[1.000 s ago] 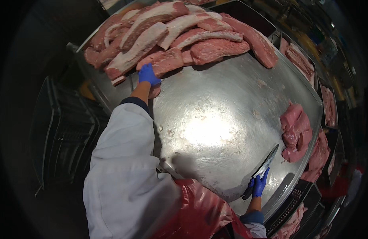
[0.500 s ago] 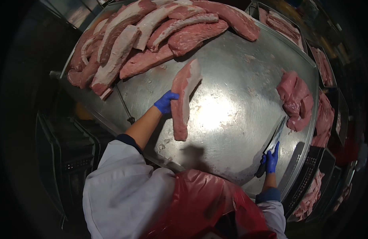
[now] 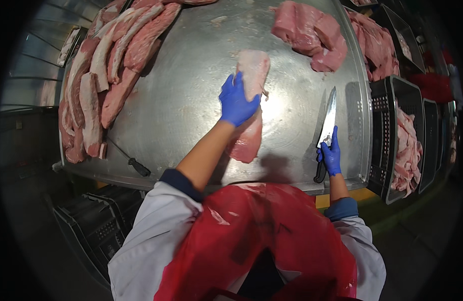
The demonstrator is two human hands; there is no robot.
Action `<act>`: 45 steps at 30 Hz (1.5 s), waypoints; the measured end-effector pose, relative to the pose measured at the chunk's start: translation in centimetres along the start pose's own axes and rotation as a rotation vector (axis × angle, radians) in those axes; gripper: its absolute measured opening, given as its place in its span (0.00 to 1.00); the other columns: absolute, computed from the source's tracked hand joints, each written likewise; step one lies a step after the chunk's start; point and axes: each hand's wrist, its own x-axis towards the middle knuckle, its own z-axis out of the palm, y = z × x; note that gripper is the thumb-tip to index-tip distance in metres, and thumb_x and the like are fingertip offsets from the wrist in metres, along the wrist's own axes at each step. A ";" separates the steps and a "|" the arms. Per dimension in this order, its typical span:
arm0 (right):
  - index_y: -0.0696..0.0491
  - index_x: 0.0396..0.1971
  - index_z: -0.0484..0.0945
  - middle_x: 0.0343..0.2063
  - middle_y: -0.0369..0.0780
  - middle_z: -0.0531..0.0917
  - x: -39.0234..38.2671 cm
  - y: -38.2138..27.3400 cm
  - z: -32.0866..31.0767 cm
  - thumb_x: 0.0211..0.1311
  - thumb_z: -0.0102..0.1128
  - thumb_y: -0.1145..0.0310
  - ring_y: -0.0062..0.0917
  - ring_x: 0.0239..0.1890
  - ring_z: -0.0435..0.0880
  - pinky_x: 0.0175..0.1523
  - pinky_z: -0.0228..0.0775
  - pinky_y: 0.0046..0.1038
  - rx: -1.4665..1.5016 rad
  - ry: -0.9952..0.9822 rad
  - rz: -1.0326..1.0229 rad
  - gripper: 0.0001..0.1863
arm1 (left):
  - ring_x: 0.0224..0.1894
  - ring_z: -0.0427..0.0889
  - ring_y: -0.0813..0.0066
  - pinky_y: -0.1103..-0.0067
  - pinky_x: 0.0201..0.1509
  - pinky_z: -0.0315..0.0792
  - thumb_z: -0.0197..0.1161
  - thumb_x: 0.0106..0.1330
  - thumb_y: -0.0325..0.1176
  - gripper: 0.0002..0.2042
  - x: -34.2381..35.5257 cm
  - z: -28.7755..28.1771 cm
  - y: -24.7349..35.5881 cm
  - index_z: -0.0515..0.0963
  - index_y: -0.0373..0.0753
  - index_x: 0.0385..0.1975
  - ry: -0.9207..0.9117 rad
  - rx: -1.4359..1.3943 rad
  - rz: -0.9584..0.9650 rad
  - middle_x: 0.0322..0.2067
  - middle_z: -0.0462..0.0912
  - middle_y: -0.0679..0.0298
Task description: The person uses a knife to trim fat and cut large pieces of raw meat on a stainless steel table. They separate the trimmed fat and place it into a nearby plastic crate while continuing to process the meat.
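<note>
A long piece of pork loin (image 3: 254,67), pale with fat on its upper face, lies lengthwise in front of me on the steel table. My left hand (image 3: 236,102), in a blue glove, lies across its left side and grips it, thumb over the top; the hand covers part of the middle. On the right, my blue-gloved right hand (image 3: 330,155) is closed around the black handle of a knife (image 3: 328,118). Its blade points away from me, above the tabletop. Beyond the knife lie trimmed, darker pink pieces of meat (image 3: 309,30).
A heap of pork loins (image 3: 93,95) covers the table's left side. Near it lies a sharpening steel (image 3: 137,166) with a black handle. Black crates (image 3: 383,135) with meat trimmings (image 3: 406,150) stand along the right edge; more dark crates (image 3: 103,226) are at lower left.
My view has turned, shifting the scene. My left hand has gone from the loin's left edge to over its top, and more of the fat side faces up. The right hand keeps the knife.
</note>
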 end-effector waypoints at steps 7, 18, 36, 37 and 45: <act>0.33 0.78 0.40 0.26 0.37 0.76 1.3 -1.2 -2.8 0.69 0.50 0.81 0.18 0.19 0.74 0.22 0.70 0.22 0.134 -0.032 0.017 0.46 | 0.69 0.64 0.44 0.60 0.71 0.64 0.76 0.45 0.51 0.51 10.5 3.5 0.0 0.59 0.45 0.72 -0.149 0.120 -0.208 0.69 0.61 0.46; 0.45 0.78 0.42 0.23 0.38 0.81 6.2 -5.4 3.8 0.65 0.53 0.71 0.20 0.20 0.79 0.29 0.77 0.26 -0.093 -0.311 -0.151 0.44 | 0.79 0.41 0.48 0.52 0.78 0.33 0.49 0.72 0.49 0.36 9.4 4.5 -6.0 0.50 0.41 0.76 0.045 0.257 0.093 0.77 0.44 0.49; 0.46 0.77 0.40 0.37 0.64 0.82 19.7 -13.2 25.7 0.61 0.48 0.69 0.55 0.41 0.85 0.49 0.76 0.47 -0.719 -0.368 -0.334 0.44 | 0.77 0.47 0.42 0.57 0.79 0.42 0.49 0.70 0.36 0.31 9.4 4.8 -5.4 0.57 0.30 0.72 0.060 0.086 0.239 0.74 0.52 0.43; 0.46 0.77 0.41 0.38 0.64 0.82 21.2 -14.5 26.2 0.61 0.48 0.69 0.56 0.41 0.84 0.50 0.75 0.47 -0.742 -0.371 -0.336 0.44 | 0.77 0.47 0.42 0.57 0.79 0.42 0.49 0.70 0.36 0.31 9.6 4.7 -5.3 0.57 0.30 0.72 0.064 0.095 0.255 0.74 0.52 0.43; 0.47 0.77 0.38 0.39 0.66 0.81 16.6 -11.5 23.1 0.64 0.45 0.68 0.60 0.40 0.83 0.49 0.74 0.49 -0.759 -0.499 -0.280 0.43 | 0.76 0.47 0.40 0.56 0.78 0.42 0.47 0.71 0.36 0.30 9.6 4.9 -5.3 0.58 0.29 0.71 0.083 0.066 0.183 0.74 0.53 0.43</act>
